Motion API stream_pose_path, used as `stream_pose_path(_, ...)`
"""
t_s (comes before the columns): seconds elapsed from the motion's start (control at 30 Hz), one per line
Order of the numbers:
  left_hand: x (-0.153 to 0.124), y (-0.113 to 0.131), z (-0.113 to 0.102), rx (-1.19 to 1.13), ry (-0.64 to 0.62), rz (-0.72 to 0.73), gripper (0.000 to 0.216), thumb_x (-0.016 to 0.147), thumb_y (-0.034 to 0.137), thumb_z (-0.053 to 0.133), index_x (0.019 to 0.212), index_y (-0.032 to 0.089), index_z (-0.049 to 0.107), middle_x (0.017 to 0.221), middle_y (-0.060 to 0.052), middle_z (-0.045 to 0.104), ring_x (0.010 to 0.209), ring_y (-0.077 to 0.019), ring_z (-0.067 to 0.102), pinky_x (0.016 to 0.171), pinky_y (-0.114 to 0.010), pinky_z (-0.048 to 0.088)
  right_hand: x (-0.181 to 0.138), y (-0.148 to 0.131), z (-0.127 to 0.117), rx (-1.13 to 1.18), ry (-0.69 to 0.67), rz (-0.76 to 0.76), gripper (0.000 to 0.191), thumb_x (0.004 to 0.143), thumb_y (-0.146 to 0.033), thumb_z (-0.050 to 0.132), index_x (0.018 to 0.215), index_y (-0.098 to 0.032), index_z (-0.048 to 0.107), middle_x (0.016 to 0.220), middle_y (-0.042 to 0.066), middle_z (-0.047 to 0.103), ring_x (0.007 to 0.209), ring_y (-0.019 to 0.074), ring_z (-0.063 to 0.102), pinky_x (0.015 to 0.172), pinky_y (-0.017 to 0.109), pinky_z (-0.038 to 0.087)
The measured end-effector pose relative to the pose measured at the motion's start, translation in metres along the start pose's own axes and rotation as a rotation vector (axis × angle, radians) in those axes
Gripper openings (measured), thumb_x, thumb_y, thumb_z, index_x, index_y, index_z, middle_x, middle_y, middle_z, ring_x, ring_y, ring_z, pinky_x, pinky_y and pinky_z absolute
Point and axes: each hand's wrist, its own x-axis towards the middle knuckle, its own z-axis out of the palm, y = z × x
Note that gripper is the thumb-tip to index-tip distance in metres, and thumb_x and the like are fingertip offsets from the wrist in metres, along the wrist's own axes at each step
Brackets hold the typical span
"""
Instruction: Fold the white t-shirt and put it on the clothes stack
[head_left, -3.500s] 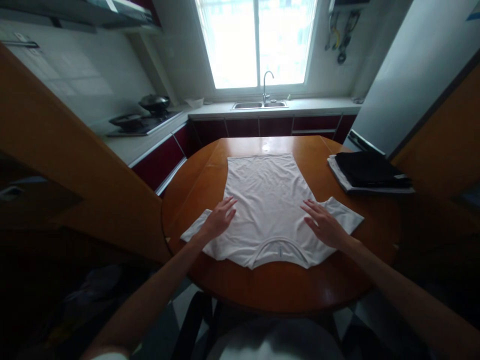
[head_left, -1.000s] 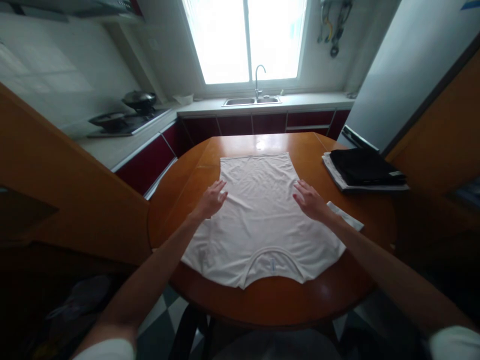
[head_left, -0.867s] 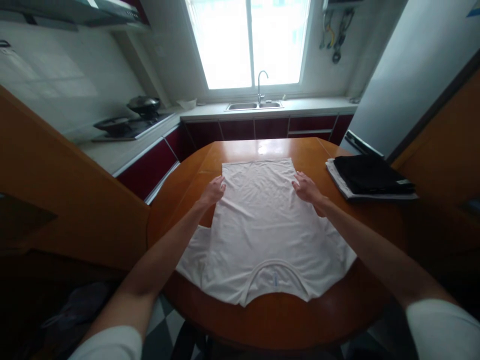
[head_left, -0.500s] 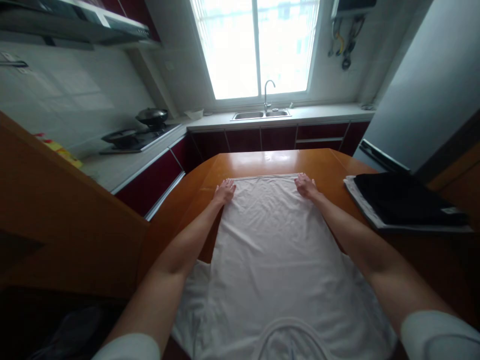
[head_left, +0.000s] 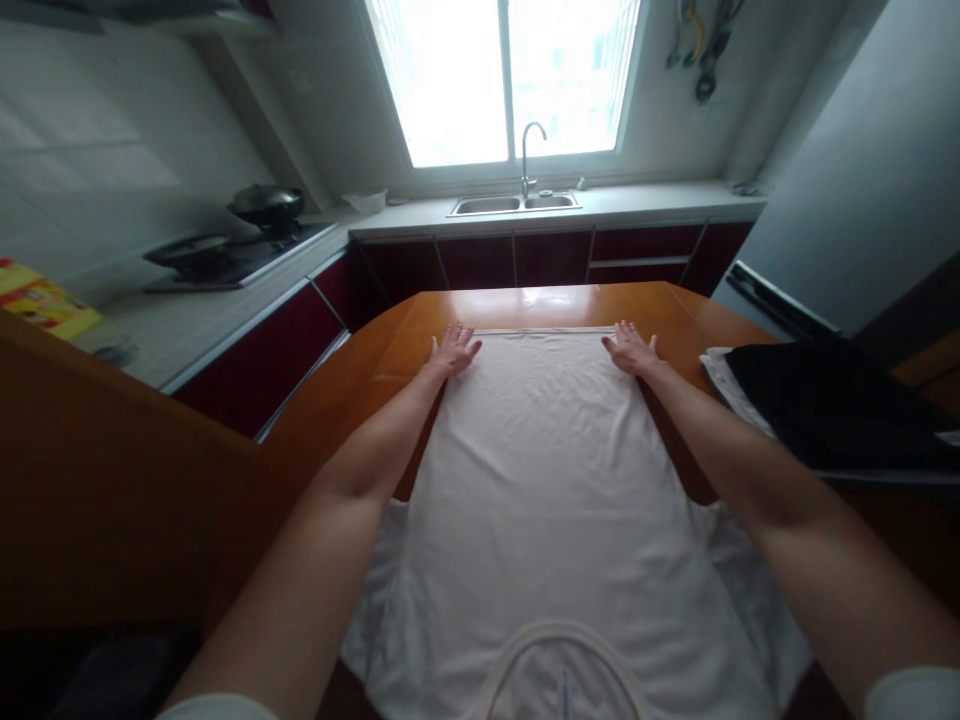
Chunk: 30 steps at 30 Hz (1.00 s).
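the round orange-brown wooden counter (head_left: pixel 540 303) carries a white cotton t-shirt (head_left: pixel 547 470) spread flat, collar nearest the person and hem at the far edge, with a folded black garment on a white one (head_left: pixel 817 405) lying well apart to the right. the left hand (head_left: pixel 454 349) and right hand (head_left: pixel 630 349) rest flat on the two far hem corners, fingers spread, neither grip closed on the cloth. to smooth well, it looks wise to keep both palms level and press evenly outward — so the hem stays straight and no crease bunches between them.
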Motion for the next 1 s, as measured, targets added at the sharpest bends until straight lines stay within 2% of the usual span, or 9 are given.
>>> stream_pose_path(0.1,-0.024,0.028,-0.007,-0.019,0.118,0.109,0.066,0.105,0.054,0.024,0.162,0.021,0.024,0.170,-0.010,0.011,0.157,-0.0330,0.005,0.122,-0.064,0.008,-0.029,-0.025,-0.008,0.027,0.117,-0.082,0.069,0.105,-0.051,0.016,0.160,-0.011,0.025,0.168,0.017,0.016,0.156,0.0306,0.013,0.120,0.068,0.010)
stream_pose_path(0.23,-0.110,0.048,-0.006,0.001,0.100,0.295,0.066,0.105,0.054,0.025,0.162,0.020,0.026,0.170,-0.011,0.014,0.157,-0.0321,0.007,0.123,-0.058,0.015,-0.113,-0.053,-0.002,0.037,0.156,-0.330,0.064,0.105,-0.044,0.023,0.158,-0.010,0.031,0.167,0.015,0.023,0.155,0.0281,0.019,0.123,0.058,0.017)
stream_pose_path(0.33,-0.187,0.045,0.008,0.020,0.048,0.211,0.071,0.104,0.057,0.023,0.161,0.015,0.025,0.168,-0.015,0.020,0.155,-0.0318,0.016,0.122,-0.053,0.024,-0.179,-0.057,0.012,0.058,0.145,-0.362,0.063,0.105,-0.043,0.023,0.157,-0.008,0.034,0.163,0.016,0.033,0.152,0.0256,0.028,0.123,0.046,0.026)
stream_pose_path(0.4,-0.226,0.040,0.021,0.066,0.045,0.175,0.073,0.104,0.059,0.023,0.161,0.013,0.025,0.168,-0.017,0.020,0.156,-0.0306,0.015,0.123,-0.051,0.022,-0.209,-0.052,0.023,0.022,0.167,-0.333,0.063,0.105,-0.042,0.024,0.157,-0.007,0.034,0.164,0.017,0.030,0.153,0.0263,0.024,0.123,0.047,0.024)
stream_pose_path(0.47,-0.250,0.037,0.031,0.113,0.019,0.129,0.076,0.103,0.061,0.024,0.161,0.011,0.024,0.168,-0.018,0.016,0.156,-0.0317,0.013,0.123,-0.053,0.020,-0.225,-0.046,0.031,-0.036,0.157,-0.280,0.065,0.104,-0.043,0.027,0.156,-0.005,0.034,0.165,0.018,0.027,0.154,0.0291,0.021,0.123,0.052,0.020)
stream_pose_path(0.6,-0.263,0.036,0.038,0.172,0.023,0.107,0.079,0.102,0.063,0.023,0.161,0.011,0.023,0.168,-0.018,0.014,0.156,-0.0318,0.011,0.123,-0.056,0.017,-0.230,-0.041,0.036,-0.092,0.110,-0.227,0.070,0.104,-0.048,0.028,0.156,-0.003,0.034,0.164,0.020,0.027,0.154,0.0301,0.020,0.124,0.053,0.017)
stream_pose_path(0.7,-0.261,0.039,0.034,0.183,0.039,0.099,0.079,0.102,0.065,0.022,0.162,0.012,0.023,0.168,-0.017,0.014,0.156,-0.0323,0.011,0.123,-0.058,0.015,-0.228,-0.041,0.033,-0.094,0.136,-0.199,0.072,0.104,-0.052,0.026,0.158,-0.005,0.030,0.167,0.017,0.022,0.155,0.0279,0.017,0.124,0.052,0.015)
stream_pose_path(0.83,-0.263,0.045,0.026,0.169,-0.030,0.065,0.080,0.102,0.064,0.023,0.161,0.010,0.025,0.167,-0.021,0.017,0.155,-0.0342,0.015,0.122,-0.059,0.016,-0.233,-0.037,0.028,-0.115,0.084,-0.136,0.070,0.104,-0.051,0.027,0.157,-0.005,0.032,0.166,0.018,0.023,0.155,0.0280,0.018,0.124,0.053,0.013)
stream_pose_path(1.0,-0.275,0.064,0.017,0.168,0.092,0.119,0.076,0.103,0.061,0.026,0.161,0.011,0.026,0.168,-0.019,0.015,0.156,-0.0323,0.011,0.123,-0.058,0.015,-0.247,-0.044,0.023,-0.076,0.193,-0.139,0.066,0.106,-0.047,0.024,0.157,-0.006,0.032,0.167,0.016,0.023,0.155,0.0259,0.016,0.124,0.054,0.010)
